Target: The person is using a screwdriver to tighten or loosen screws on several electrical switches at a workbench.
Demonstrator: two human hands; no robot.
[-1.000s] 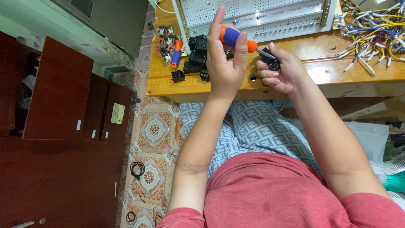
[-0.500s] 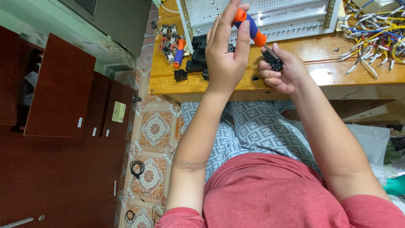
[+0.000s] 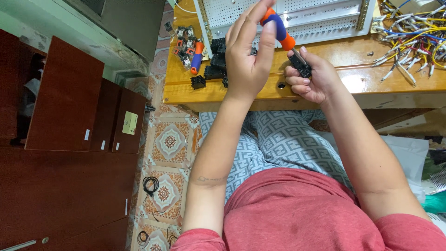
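Left hand (image 3: 248,60) wraps orange-blue screwdriver (image 3: 278,29) handle, tip angled down into small black relay socket (image 3: 304,69) — right hand (image 3: 312,79) cups socket tight above wooden table (image 3: 334,88) edge, steadying it. More black sockets (image 3: 214,60) lie left.

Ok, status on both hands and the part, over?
Left hand grips orange-and-blue screwdriver. Right hand cradles small black component, screwdriver tip on it. Loose black parts on wooden table, none in the way.
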